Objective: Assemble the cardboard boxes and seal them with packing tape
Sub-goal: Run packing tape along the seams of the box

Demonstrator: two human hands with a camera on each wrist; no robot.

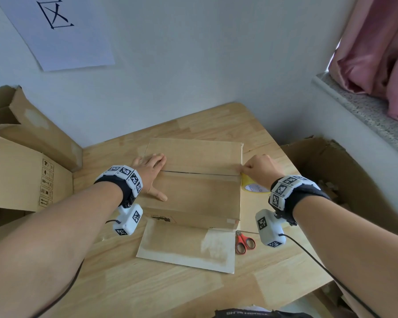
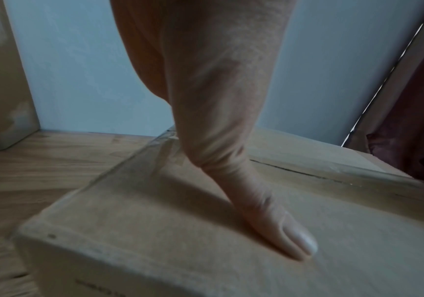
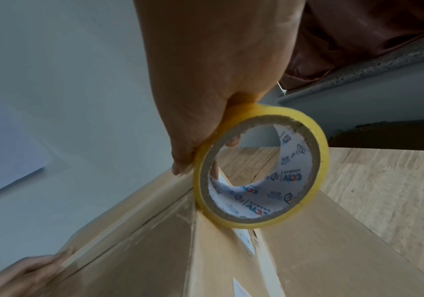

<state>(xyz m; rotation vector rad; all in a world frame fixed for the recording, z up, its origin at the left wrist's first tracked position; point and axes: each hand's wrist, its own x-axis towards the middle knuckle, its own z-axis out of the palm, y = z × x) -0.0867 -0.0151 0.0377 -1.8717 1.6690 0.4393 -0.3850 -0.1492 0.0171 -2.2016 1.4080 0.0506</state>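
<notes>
A brown cardboard box [image 1: 200, 193] stands on the wooden table [image 1: 161, 292], its two top flaps closed along a centre seam. My left hand [image 1: 151, 173] lies flat on the left end of the top, fingers straight over the seam, thumb [image 2: 289, 239] pressed on the near flap. My right hand [image 1: 260, 167] grips a yellow roll of clear packing tape [image 3: 261, 166] at the box's right edge, where the seam ends. A glossy strip of tape [image 3: 134, 217] runs along the seam toward my left hand [image 3: 20, 271]. The roll [image 1: 251, 185] hangs just past the right side of the box.
Red-handled scissors [image 1: 244, 242] lie on the table by the box's near right corner. A loose cardboard sheet [image 1: 186, 246] lies in front of the box. Flattened and open boxes [image 1: 21, 175] stand at the left, an open carton [image 1: 345, 187] at the right, a wall behind.
</notes>
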